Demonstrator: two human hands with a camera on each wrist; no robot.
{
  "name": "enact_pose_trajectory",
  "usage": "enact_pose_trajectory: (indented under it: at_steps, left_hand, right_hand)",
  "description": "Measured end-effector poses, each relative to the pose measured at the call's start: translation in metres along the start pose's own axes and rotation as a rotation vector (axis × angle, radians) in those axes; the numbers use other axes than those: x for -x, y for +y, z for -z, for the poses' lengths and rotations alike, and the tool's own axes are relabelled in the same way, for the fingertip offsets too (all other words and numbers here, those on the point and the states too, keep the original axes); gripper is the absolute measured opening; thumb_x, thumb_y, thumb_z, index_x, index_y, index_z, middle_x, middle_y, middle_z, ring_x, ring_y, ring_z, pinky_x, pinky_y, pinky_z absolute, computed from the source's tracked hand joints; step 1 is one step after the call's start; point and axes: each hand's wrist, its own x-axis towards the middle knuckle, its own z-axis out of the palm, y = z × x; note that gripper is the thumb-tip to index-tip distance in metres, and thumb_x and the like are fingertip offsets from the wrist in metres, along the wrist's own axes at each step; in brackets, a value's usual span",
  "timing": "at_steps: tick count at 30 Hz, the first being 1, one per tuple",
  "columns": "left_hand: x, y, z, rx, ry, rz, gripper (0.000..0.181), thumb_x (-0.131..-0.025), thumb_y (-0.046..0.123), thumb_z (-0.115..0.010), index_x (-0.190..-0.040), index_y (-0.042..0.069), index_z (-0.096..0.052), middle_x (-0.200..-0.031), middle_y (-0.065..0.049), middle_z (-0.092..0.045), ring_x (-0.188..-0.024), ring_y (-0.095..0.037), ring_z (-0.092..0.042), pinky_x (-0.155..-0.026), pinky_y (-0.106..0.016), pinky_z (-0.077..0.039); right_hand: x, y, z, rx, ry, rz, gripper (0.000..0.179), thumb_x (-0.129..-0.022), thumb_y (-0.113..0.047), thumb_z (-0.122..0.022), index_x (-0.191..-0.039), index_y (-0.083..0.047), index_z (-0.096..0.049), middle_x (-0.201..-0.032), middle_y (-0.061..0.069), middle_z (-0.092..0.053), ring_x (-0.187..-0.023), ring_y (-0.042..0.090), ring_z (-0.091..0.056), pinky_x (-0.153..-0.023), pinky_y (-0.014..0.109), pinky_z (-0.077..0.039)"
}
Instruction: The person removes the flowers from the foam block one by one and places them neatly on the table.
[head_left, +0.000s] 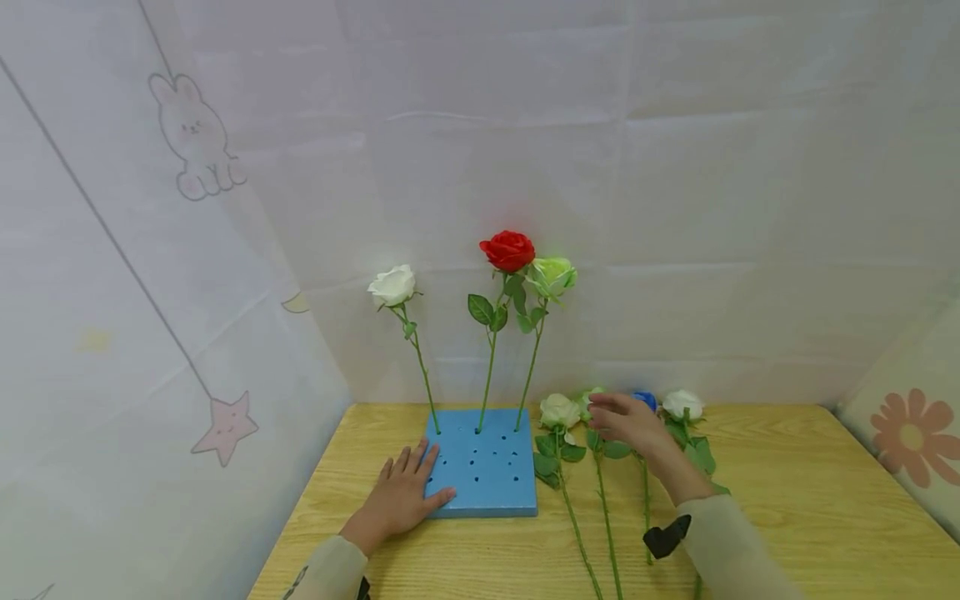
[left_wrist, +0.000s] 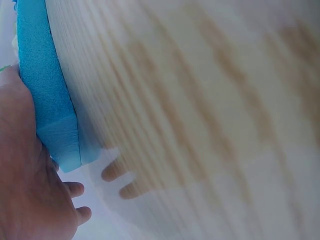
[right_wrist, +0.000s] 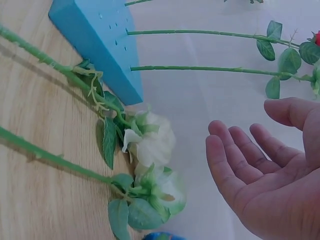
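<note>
A blue foam block (head_left: 487, 497) with rows of holes lies on the table. Upright in its back holes stand a white rose (head_left: 393, 286), a red rose (head_left: 507, 251) and a light green rose (head_left: 552, 277). My left hand (head_left: 402, 490) rests on the block's left edge, fingers spread. To the right of the block my right hand (head_left: 630, 423) is raised above lying roses, holding nothing; the right wrist view shows its fingers loosely bent. Beneath and around it lie a cream rose (head_left: 559, 411), a pale green rose (right_wrist: 162, 195), a blue rose (head_left: 645, 401) and a white rose (head_left: 682, 404).
The wooden table (head_left: 810, 500) carries everything, and the lying stems point toward its front edge. Behind it hangs a pale cloth backdrop (head_left: 750, 250), with a printed side cloth (head_left: 112, 333) at the left.
</note>
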Motion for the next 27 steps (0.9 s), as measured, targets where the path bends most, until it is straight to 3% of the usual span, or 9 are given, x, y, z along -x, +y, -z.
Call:
enact_pose_trajectory:
  at_steps: [12, 16, 21, 27]
  left_hand:
    - [-0.001, 0.0, 0.0, -0.012, -0.012, 0.014, 0.093, -0.096, 0.076, -0.039, -0.164, 0.015, -0.022, -0.169, -0.014, -0.014, -0.151, -0.048, -0.02, -0.116, -0.07, -0.016]
    - [-0.003, -0.006, -0.006, -0.014, -0.001, 0.007, 0.094, -0.094, 0.078, -0.037, -0.164, 0.017, -0.021, -0.17, -0.012, -0.014, -0.151, -0.047, -0.02, -0.115, -0.07, -0.017]
    - [-0.003, -0.005, -0.005, -0.013, -0.007, 0.011, 0.095, -0.094, 0.08, -0.035, -0.164, 0.017, -0.021, -0.17, -0.011, -0.013, -0.151, -0.047, -0.02, -0.116, -0.07, -0.017]
    - [-0.002, -0.002, -0.002, -0.018, -0.014, 0.015, 0.095, -0.095, 0.079, -0.035, -0.164, 0.016, -0.021, -0.17, -0.013, -0.013, -0.151, -0.046, -0.02, -0.116, -0.07, -0.017]
  right_hand:
    - [-0.021, -0.004, -0.014, -0.068, 0.009, -0.005, 0.053, -0.103, -0.026, -0.063, -0.149, -0.006, -0.047, -0.146, 0.021, -0.052, -0.122, 0.033, -0.062, -0.102, 0.045, -0.051]
    - [-0.029, -0.006, -0.019, -0.083, 0.027, -0.017, 0.049, -0.103, -0.024, -0.062, -0.148, -0.008, -0.05, -0.147, 0.02, -0.052, -0.122, 0.031, -0.062, -0.103, 0.049, -0.049]
    - [-0.04, -0.006, -0.025, -0.134, 0.021, 0.018, 0.048, -0.103, -0.018, -0.061, -0.147, -0.002, -0.049, -0.147, 0.026, -0.05, -0.122, 0.033, -0.063, -0.107, 0.054, -0.045]
    - [-0.051, -0.005, -0.035, -0.171, 0.024, 0.02, 0.05, -0.101, -0.017, -0.065, -0.146, -0.003, -0.05, -0.146, 0.023, -0.051, -0.124, 0.032, -0.061, -0.107, 0.05, -0.047]
